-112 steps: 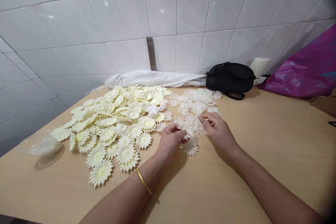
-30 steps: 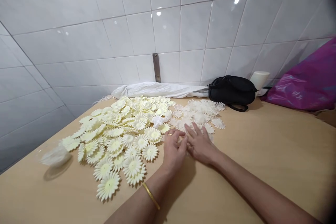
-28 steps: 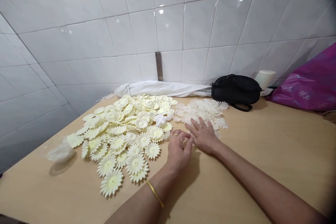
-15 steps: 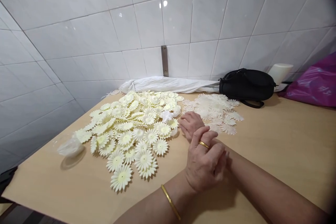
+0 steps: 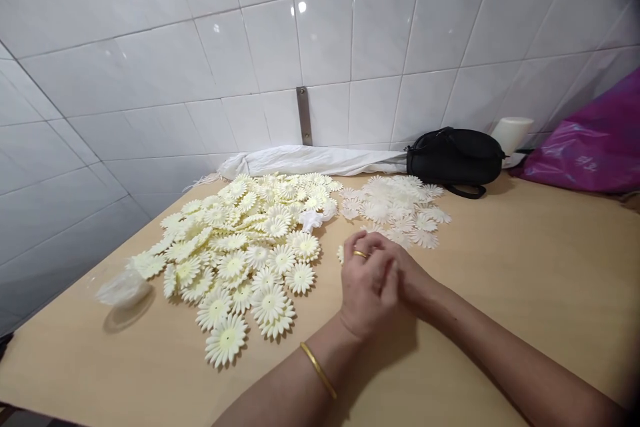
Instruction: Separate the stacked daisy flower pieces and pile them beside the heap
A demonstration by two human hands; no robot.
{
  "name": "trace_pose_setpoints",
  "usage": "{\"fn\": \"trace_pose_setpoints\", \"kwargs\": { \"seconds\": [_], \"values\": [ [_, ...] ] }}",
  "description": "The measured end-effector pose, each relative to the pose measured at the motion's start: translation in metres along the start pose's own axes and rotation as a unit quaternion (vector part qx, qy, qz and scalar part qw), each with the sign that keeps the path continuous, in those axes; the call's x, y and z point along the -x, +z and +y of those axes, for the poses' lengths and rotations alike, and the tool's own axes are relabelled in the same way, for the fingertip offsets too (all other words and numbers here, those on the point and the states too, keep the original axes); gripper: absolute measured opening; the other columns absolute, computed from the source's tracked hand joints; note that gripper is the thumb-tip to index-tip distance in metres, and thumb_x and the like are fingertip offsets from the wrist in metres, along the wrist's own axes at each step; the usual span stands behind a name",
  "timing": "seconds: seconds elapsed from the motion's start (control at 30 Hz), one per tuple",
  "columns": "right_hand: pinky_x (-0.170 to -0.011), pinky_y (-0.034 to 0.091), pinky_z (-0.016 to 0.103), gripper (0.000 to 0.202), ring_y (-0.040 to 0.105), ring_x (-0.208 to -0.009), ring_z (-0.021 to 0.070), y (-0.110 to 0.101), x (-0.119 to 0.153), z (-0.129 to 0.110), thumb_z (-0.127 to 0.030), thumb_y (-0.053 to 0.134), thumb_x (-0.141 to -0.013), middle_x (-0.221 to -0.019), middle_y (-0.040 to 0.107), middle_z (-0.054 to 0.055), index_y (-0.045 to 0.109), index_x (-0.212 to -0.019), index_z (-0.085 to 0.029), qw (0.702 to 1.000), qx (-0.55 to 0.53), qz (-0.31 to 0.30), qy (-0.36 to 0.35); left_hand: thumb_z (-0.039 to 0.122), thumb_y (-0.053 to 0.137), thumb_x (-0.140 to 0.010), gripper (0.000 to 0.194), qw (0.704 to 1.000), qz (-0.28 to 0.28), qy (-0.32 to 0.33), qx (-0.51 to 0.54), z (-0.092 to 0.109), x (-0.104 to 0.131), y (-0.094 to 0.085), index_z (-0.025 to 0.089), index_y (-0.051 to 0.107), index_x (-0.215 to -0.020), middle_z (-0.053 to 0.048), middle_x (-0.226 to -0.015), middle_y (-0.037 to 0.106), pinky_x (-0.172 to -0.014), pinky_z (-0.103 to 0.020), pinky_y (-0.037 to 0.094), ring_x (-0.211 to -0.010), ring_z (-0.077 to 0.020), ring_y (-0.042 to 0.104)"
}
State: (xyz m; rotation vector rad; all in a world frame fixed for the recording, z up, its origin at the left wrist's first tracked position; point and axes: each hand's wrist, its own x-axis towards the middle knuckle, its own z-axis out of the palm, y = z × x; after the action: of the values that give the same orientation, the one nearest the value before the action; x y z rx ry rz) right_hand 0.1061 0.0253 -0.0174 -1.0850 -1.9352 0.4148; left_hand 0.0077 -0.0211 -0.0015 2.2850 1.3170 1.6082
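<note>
My left hand [image 5: 367,287], with a gold ring and bangle, is closed, its fingers bent over my right hand. Behind it my right hand [image 5: 407,273] is partly covered, its fingers mostly hidden. A sliver of a pale yellow flower piece [image 5: 341,254] peeks out beside the left fingers; the rest is hidden by the hands. To their left spreads a heap of pale yellow daisy-shaped flower pieces [image 5: 233,265], several with a small hole in the middle. Just beyond the hands lies a smaller pile of translucent white flower pieces [image 5: 395,205].
A crumpled white scrap [image 5: 311,220] lies at the yellow heap's right edge. A clear plastic bag [image 5: 124,288] is at the left. Along the tiled wall are a white cloth [image 5: 310,160], a black case [image 5: 455,157], a white container [image 5: 513,133] and a purple bag [image 5: 590,147].
My right hand has drawn back from the heap's right edge to my left hand, and a yellow flower piece is gone from that edge. The view has shifted slightly right.
</note>
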Motion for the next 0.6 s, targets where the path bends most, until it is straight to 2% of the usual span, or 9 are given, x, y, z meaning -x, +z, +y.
{"fn": "trace_pose_setpoints", "kwargs": {
  "seconds": [0.07, 0.17, 0.23, 0.33, 0.43, 0.5, 0.6],
  "values": [
    [-0.073, 0.042, 0.030, 0.021, 0.054, -0.081, 0.0170, -0.008, 0.000, 0.001, -0.021, 0.043, -0.076, -0.087, 0.060, 0.006, 0.062, -0.084, -0.020, 0.999, 0.007, -0.052, -0.008, 0.015, 0.044, -0.076, 0.017, 0.997, 0.000, -0.069, -0.038, -0.010, -0.002, -0.001, 0.018, 0.060, -0.083, -0.009, -0.093, 0.054, -0.088, -0.041, 0.039, -0.102, -0.0230, 0.041],
    [-0.079, 0.038, 0.033, 0.021, 0.049, -0.090, 0.0195, -0.006, 0.001, 0.002, -0.023, 0.043, -0.077, -0.094, 0.058, 0.009, 0.059, -0.089, -0.018, 0.993, 0.097, -0.063, 0.017, 0.017, 0.044, -0.075, 0.024, 0.977, -0.043, -0.156, -0.136, -0.028, -0.005, -0.001, 0.014, 0.057, -0.096, -0.013, -0.100, 0.052, -0.089, -0.043, 0.037, -0.102, -0.0251, 0.041],
    [-0.078, 0.036, 0.034, 0.016, 0.046, -0.091, 0.0208, 0.000, 0.004, 0.002, -0.023, 0.046, -0.075, -0.097, 0.056, 0.008, 0.057, -0.084, -0.019, 0.988, 0.133, -0.074, 0.011, 0.022, 0.047, -0.075, 0.029, 0.962, -0.085, -0.179, -0.187, -0.037, -0.006, -0.001, 0.011, 0.055, -0.100, -0.015, -0.101, 0.053, -0.090, -0.045, 0.034, -0.103, -0.0272, 0.040],
    [-0.072, 0.036, 0.031, 0.009, 0.047, -0.083, 0.0189, 0.005, 0.006, 0.004, -0.016, 0.045, -0.070, -0.085, 0.056, 0.005, 0.051, -0.074, -0.020, 0.993, 0.100, -0.059, 0.028, 0.031, 0.046, -0.076, 0.032, 0.955, -0.122, -0.180, -0.202, -0.041, -0.005, -0.001, 0.011, 0.055, -0.099, -0.015, -0.099, 0.054, -0.090, -0.046, 0.033, -0.103, -0.0284, 0.041],
    [-0.061, 0.036, 0.026, 0.007, 0.046, -0.066, 0.0149, 0.003, 0.003, 0.007, -0.013, 0.043, -0.068, -0.065, 0.050, -0.001, 0.045, -0.068, -0.020, 0.995, -0.015, -0.028, 0.096, 0.031, 0.045, -0.077, 0.032, 0.964, -0.117, -0.198, -0.130, -0.037, -0.004, 0.002, 0.013, 0.053, -0.102, -0.013, -0.096, 0.055, -0.085, -0.042, 0.036, -0.098, -0.0261, 0.044],
    [-0.056, 0.036, 0.025, 0.005, 0.045, -0.059, 0.0132, 0.000, 0.000, 0.009, -0.018, 0.044, -0.070, -0.062, 0.049, -0.003, 0.046, -0.073, -0.020, 0.981, -0.130, -0.017, 0.144, 0.028, 0.044, -0.077, 0.027, 0.967, -0.105, -0.232, -0.019, -0.034, -0.004, 0.003, 0.015, 0.053, -0.099, -0.009, -0.088, 0.056, -0.076, -0.035, 0.041, -0.086, -0.0209, 0.049],
    [-0.055, 0.037, 0.024, 0.013, 0.048, -0.061, 0.0127, -0.005, -0.003, 0.011, -0.026, 0.049, -0.071, -0.066, 0.053, -0.002, 0.050, -0.082, -0.019, 0.947, -0.271, -0.035, 0.166, 0.023, 0.045, -0.075, 0.010, 0.940, -0.077, -0.286, 0.170, -0.032, -0.005, 0.005, 0.017, 0.052, -0.081, 0.000, -0.068, 0.051, -0.057, -0.024, 0.039, -0.061, -0.0114, 0.047]
  ]
}}
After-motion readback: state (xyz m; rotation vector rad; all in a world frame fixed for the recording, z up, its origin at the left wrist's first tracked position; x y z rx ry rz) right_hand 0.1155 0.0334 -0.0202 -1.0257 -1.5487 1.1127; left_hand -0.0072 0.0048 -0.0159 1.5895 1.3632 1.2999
